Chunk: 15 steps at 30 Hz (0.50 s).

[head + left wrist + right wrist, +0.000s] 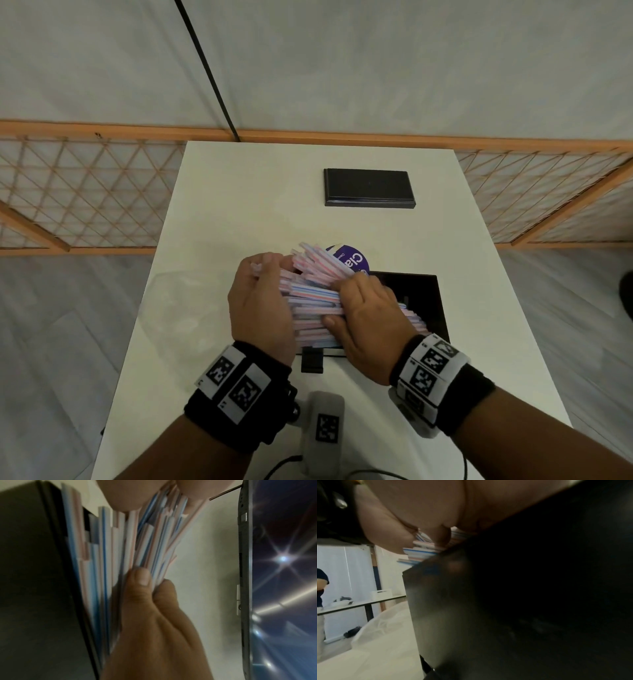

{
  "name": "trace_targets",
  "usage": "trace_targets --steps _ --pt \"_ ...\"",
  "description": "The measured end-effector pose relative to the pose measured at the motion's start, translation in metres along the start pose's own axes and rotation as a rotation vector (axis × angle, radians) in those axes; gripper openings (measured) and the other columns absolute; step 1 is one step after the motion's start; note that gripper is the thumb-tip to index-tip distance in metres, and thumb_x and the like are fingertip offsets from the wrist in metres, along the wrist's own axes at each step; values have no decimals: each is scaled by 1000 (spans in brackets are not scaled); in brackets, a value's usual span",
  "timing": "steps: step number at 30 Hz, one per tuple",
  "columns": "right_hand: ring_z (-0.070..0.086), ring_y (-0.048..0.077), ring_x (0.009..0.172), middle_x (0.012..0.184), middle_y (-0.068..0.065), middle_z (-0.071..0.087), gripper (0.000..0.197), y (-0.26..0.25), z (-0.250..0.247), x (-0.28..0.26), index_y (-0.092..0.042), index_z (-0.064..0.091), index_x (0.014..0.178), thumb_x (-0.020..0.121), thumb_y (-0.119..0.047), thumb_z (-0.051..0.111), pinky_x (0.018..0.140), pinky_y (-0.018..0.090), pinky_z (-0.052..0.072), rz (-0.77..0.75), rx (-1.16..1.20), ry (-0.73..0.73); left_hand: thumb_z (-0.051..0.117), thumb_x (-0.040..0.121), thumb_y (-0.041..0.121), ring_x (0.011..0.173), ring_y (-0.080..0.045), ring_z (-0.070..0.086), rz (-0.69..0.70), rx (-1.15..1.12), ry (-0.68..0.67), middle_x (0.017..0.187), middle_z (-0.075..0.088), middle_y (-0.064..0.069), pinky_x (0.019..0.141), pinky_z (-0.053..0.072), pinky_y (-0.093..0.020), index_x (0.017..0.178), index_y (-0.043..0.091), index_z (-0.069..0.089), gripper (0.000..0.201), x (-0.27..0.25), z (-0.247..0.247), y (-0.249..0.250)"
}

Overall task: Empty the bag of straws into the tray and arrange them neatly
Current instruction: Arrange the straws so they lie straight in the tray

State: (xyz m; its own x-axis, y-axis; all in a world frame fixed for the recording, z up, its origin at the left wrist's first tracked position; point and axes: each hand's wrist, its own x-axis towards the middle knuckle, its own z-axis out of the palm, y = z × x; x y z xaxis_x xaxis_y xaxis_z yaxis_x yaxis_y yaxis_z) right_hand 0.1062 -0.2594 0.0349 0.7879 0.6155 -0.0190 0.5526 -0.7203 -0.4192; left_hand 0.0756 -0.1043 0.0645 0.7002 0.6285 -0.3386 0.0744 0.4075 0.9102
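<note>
A thick bundle of striped pink, blue and white straws lies crosswise over the left rim of the black tray. My left hand grips the bundle's left ends; its thumb and a finger pinch them in the left wrist view, where the straws fan out unevenly beside the tray. My right hand curls over the bundle's right part above the tray, thumb against its near side. In the right wrist view the straws show only under the fingers. The clear bag lies slack on the table to the left.
A round purple label peeks out behind the straws. A second black rectangular tray sits farther back on the white table. A small black block and a grey tagged device lie near the front edge.
</note>
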Motion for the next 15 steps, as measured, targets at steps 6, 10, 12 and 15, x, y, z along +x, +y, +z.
trace_targets --steps 6,10,12,15 --pt "48 22 105 113 0 53 55 12 -7 -13 -19 54 121 84 -59 49 94 37 44 107 85 56 57 103 16 76 -9 71 -18 -76 81 104 65 -8 61 58 -24 115 10 55 14 13 -7 2" --pt "51 19 102 107 -4 53 59 33 -22 -18 -22 53 114 79 -70 50 88 30 43 288 56 -26 60 101 27 101 -27 72 -126 -161 84 112 73 -6 83 61 -42 120 18 60 21 15 -9 5" --pt "54 21 108 115 -3 56 71 36 -23 -17 -22 50 125 79 -77 46 95 35 44 301 18 -123 58 102 30 86 -20 78 -195 -173 31 91 79 3 70 64 -38 114 19 67 18 14 -5 4" --pt "48 22 124 134 -3 49 96 33 -14 -16 -30 33 145 71 -90 29 111 44 35 273 -28 -240 56 102 27 70 -16 77 -195 -130 3 82 77 1 55 61 -32 102 18 71 18 9 -1 1"
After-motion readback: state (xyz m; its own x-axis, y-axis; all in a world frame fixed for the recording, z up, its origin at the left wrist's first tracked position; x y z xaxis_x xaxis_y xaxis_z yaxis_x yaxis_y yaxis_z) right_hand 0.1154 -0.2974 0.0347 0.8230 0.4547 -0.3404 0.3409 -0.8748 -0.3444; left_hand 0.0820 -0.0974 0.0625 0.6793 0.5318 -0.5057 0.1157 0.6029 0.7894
